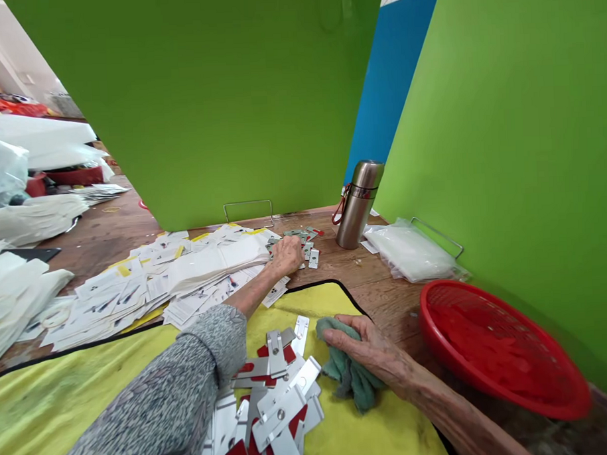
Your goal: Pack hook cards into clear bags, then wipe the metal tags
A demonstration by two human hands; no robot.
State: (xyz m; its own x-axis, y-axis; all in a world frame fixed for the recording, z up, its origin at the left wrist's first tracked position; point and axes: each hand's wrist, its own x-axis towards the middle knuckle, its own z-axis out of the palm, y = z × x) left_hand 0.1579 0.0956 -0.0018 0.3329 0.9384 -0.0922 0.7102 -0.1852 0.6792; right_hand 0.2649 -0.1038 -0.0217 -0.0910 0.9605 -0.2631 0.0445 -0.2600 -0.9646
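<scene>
My left hand (287, 254) reaches to the far side of the table, over a small group of metal pieces (313, 258); its fingers are bent down and what they hold, if anything, is hidden. Close to the yellow cloth's right side, my right hand (370, 348) grips a grey-green rag (356, 381), thumb on top. Between my forearms, a heap of silver metal plates (280, 414), some with red parts, lies on the yellow cloth (385, 427).
Printed paper cards (111, 297) spread across the left side, with folded white sheets (215, 260) on them. A steel flask (355, 209) stands by the green panels (220, 111). A plastic-wrapped packet (411, 250) and a red basket (508, 396) with red pieces are at right.
</scene>
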